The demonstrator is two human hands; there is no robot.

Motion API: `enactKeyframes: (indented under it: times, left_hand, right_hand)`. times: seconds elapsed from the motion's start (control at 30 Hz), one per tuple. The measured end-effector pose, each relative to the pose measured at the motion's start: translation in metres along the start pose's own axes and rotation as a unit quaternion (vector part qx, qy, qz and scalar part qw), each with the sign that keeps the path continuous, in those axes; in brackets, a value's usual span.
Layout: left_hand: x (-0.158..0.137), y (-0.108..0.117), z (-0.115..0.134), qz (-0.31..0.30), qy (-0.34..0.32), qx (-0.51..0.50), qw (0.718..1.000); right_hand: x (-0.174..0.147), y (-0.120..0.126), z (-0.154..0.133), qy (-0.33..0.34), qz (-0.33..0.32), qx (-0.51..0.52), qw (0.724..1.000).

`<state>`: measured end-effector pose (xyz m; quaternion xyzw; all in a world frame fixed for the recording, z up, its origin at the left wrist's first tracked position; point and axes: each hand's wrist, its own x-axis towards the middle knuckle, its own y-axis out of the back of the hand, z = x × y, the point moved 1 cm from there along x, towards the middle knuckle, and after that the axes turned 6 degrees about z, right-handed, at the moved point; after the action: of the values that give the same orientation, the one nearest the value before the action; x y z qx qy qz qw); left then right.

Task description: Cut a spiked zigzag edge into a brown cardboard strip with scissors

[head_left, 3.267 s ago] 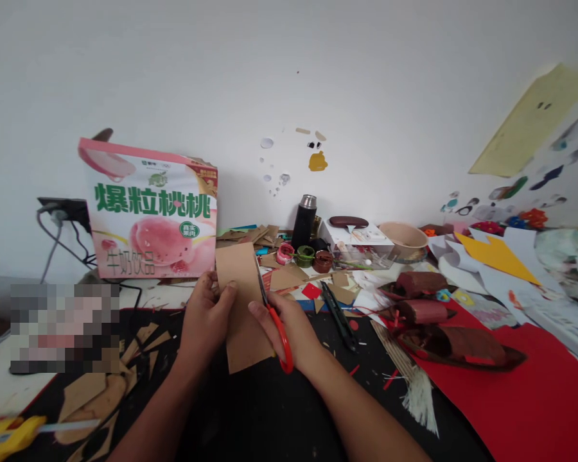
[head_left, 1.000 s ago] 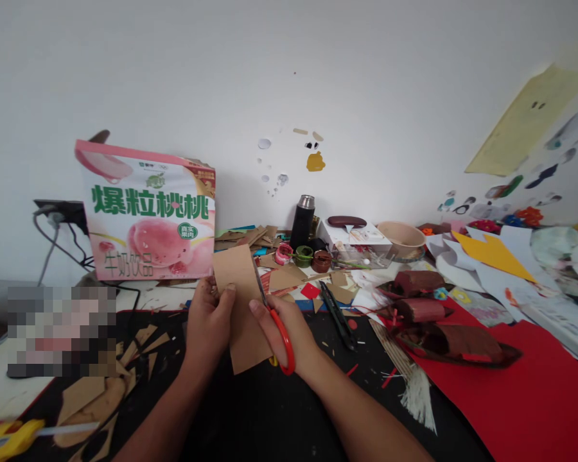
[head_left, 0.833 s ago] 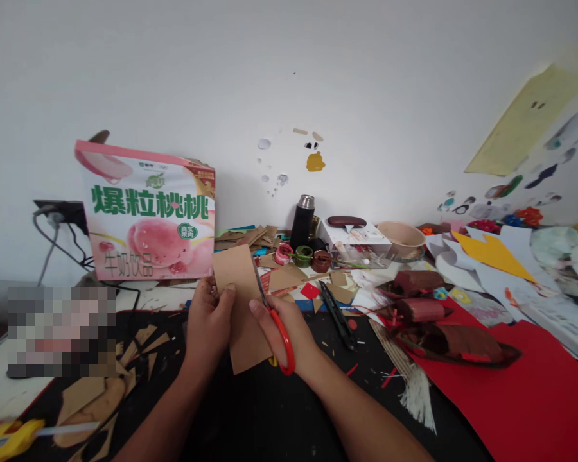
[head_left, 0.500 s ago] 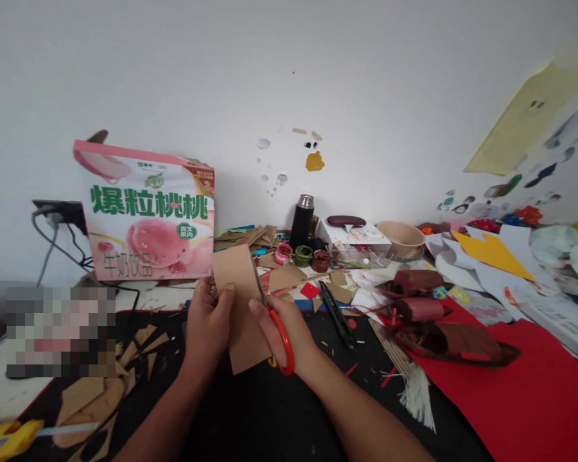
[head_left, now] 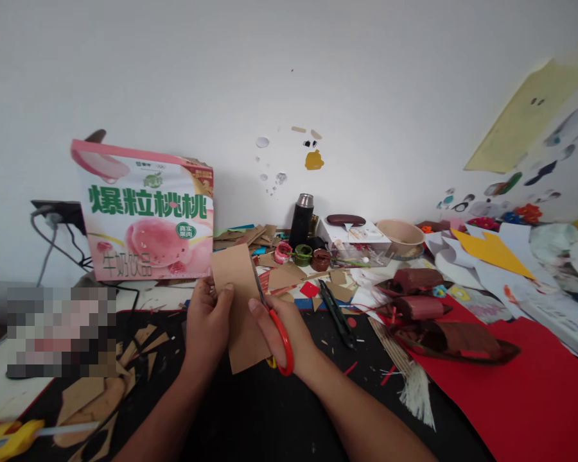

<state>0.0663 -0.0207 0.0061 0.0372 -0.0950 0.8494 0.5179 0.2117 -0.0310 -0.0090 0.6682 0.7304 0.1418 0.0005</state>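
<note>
My left hand [head_left: 209, 317] pinches a brown piece of cardboard [head_left: 243, 321] by its left edge, thumb on the near face. The piece is held tilted above the black mat [head_left: 264, 427]. In my right hand [head_left: 289, 330] is a pair of scissors [head_left: 283, 340] with red handles, my thumb and fingers at the loops. Its blades point away from me along the right edge of the cardboard. Whether the blades have bitten into the cardboard, I cannot tell. My fingers behind the cardboard are partly hidden.
A pink drink carton [head_left: 149, 218] stands at the back left. Cardboard scraps [head_left: 96, 398] lie at the left, near a yellow glue gun [head_left: 12, 439]. To the right are a utility knife [head_left: 337, 314], small brown model boats [head_left: 457, 340] and red paper [head_left: 525, 398]. Behind stands a black flask [head_left: 302, 221].
Almost nothing differs. The view has shifted very slightly; my hands, the cardboard and the scissors keep the same pose.
</note>
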Motion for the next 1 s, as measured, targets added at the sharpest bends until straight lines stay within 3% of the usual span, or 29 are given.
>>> enactKeyframes:
  times: [0.57, 0.77, 1.0]
  left_hand:
    - [0.004, 0.002, -0.001, -0.011, 0.029, -0.018, 0.999]
    - [0.019, 0.014, 0.005, -0.036, 0.077, -0.015, 0.996]
    - [0.02, 0.013, 0.004, -0.069, 0.11, -0.041, 0.991]
  right_hand:
    - [0.002, -0.001, -0.003, 0.001, -0.013, 0.077, 0.997]
    - [-0.001, -0.002, -0.002, -0.073, -0.073, 0.085, 0.991]
    - [0.002, -0.005, 0.005, -0.038, -0.064, 0.101, 0.992]
